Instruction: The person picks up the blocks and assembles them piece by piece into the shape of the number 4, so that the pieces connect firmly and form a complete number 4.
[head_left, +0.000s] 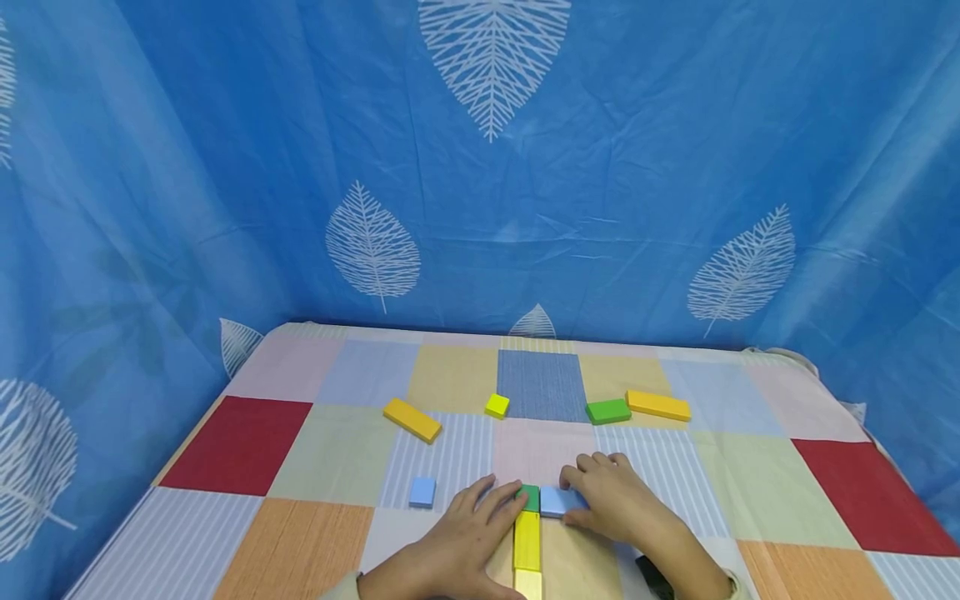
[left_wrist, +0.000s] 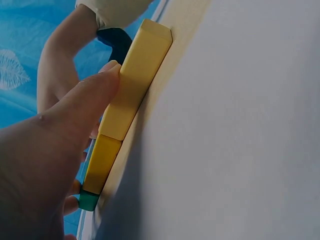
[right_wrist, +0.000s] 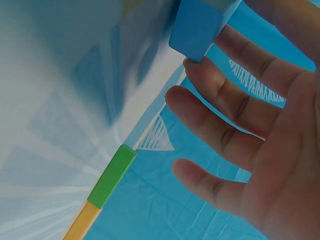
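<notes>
A column of blocks runs toward the person in the head view: a small green block (head_left: 531, 498), a yellow block (head_left: 527, 540), then a pale yellow block (head_left: 528, 583). My left hand (head_left: 468, 542) lies along its left side, fingers extended to the green block and thumb touching the pale yellow block (left_wrist: 135, 75). To the right of the green block sits a light blue block (head_left: 558, 502), level with it. My right hand (head_left: 618, 500) pinches this blue block (right_wrist: 197, 30) between thumb and fingers, its other fingers loosely spread.
Farther back lie an orange block (head_left: 412, 420), a small yellow block (head_left: 497, 406), a green block (head_left: 608, 412) and another orange block (head_left: 658, 406). A small blue block (head_left: 422, 492) is left of my left hand. A dark object (head_left: 655, 577) shows beneath the right wrist.
</notes>
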